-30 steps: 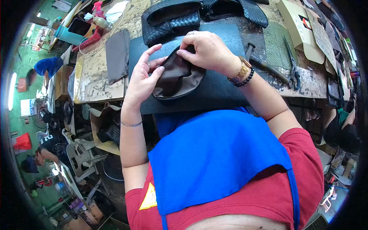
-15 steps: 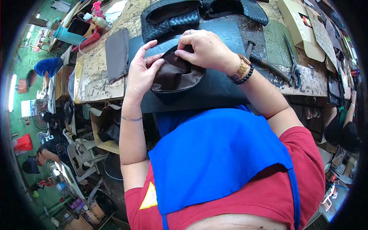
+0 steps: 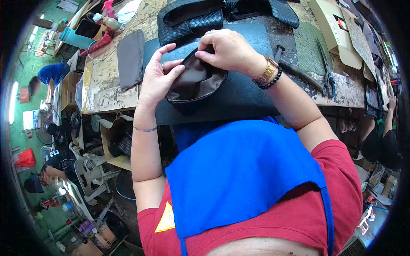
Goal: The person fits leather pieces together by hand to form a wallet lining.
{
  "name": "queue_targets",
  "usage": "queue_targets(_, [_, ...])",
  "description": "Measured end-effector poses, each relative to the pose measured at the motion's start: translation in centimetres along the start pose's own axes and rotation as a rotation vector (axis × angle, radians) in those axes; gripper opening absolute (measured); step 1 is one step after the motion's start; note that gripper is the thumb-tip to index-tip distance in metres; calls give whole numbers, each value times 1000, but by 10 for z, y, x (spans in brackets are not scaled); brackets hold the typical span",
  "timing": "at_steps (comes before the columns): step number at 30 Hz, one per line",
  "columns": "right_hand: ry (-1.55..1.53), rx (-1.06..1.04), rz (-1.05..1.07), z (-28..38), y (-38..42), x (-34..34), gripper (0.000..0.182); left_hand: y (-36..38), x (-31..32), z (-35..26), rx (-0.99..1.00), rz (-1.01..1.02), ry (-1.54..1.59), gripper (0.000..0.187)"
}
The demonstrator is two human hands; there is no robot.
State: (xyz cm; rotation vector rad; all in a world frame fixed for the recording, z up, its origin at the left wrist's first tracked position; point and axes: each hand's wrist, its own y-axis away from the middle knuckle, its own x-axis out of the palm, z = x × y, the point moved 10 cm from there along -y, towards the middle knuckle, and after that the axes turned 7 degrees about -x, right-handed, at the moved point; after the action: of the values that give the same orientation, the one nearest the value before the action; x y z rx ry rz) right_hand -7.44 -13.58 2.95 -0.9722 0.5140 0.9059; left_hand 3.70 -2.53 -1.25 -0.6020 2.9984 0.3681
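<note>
A black bag (image 3: 197,83) with a shiny dark brown lining faces me with its opening, over a dark board (image 3: 247,91) on the worktable. My left hand (image 3: 159,79) pinches its left rim between thumb and fingers. At the upper rim, my right hand (image 3: 228,49) has its thumb and fingertips closed on the edge; the exact grip is partly hidden. Just beyond lie black woven bags (image 3: 192,25). A folded dark cloth (image 3: 130,59) rests left of the board.
A hammer (image 3: 299,74) and large scissors (image 3: 326,70) lie at the right, near a green textured sheet (image 3: 305,45) and an open cardboard box (image 3: 335,34). A teal bottle (image 3: 76,39) stands at the upper left. Other people are at both sides.
My right hand has shifted slightly up and left along the rim. The lining has changed its folds and looks more open. My left hand has barely moved.
</note>
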Motion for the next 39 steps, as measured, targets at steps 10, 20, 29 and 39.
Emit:
queue_targets(10, [-8, 12, 16, -2, -1, 2, 18, -1, -1, 0, 25, -27, -43, 56])
queue_targets(20, [26, 9, 20, 2, 1, -3, 21, -7, 10, -20, 59, -81, -273, 49])
queue_targets(29, [67, -26, -48, 13, 17, -25, 18, -9, 14, -25, 91, -81, -337, 51])
queue_targets(39, [40, 26, -54, -6, 9, -26, 18, -21, 26, -19, 123, 66, -219, 57])
